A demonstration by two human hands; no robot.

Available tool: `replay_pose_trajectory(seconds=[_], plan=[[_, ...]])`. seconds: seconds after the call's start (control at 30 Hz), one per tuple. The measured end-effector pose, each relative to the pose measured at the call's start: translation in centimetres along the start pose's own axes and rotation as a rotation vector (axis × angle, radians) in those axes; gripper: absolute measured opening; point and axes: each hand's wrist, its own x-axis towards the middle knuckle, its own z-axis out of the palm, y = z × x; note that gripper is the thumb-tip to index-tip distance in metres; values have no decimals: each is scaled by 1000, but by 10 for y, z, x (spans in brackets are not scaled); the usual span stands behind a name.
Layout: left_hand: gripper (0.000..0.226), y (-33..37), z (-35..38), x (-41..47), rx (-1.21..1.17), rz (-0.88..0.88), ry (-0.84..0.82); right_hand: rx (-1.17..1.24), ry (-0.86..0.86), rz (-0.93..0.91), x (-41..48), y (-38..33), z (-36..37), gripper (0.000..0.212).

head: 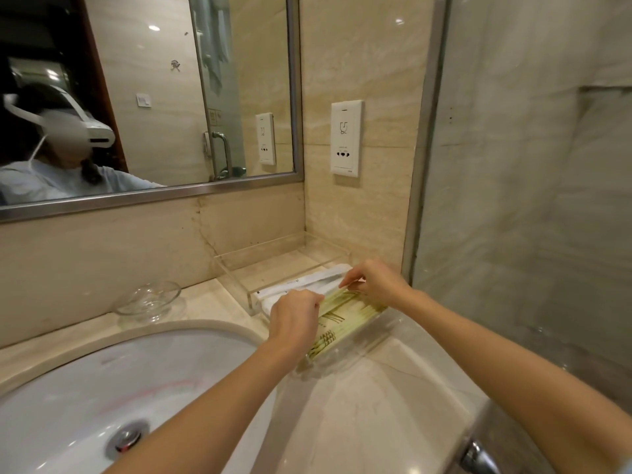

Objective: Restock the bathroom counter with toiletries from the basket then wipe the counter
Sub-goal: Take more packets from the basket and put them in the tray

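The right hand (pixel 376 283) has its fingers (pixel 352 279) pinched shut on the far edge of a pale green toiletry packet (pixel 345 314), while the left hand (pixel 295 318) lies over the packet's near-left side, fingers curled down onto it (whether they actually grip cannot be told). The packet sits in the near end of a clear acrylic tray (pixel 236 280) on the marble surface (pixel 376 405), with white packets (pixel 307 285) just behind it; an empty glass dish (pixel 150 299) stands beside the sink (pixel 102 388).
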Motion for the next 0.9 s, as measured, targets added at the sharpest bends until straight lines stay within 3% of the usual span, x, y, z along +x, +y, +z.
replay_pose_trajectory(seconds=[0.13, 0.43, 0.63, 0.77, 0.9], plan=[[25, -5, 2, 5, 108, 21, -119, -191, 19, -50, 3, 1, 4, 20], [31, -19, 9, 11, 76, 138, -119, -554, -110, -244, -3, 0, 4, 26], [28, -17, 8, 9, -85, 48, -149, -209, -83, -27, -6, 21, 20, 30], [26, -15, 7, 6, -180, -70, -184, -43, 50, 85, -14, 22, 24, 34], [35, -13, -4, -5, -219, -17, -272, 138, 233, 206, -31, 28, 19, 31]])
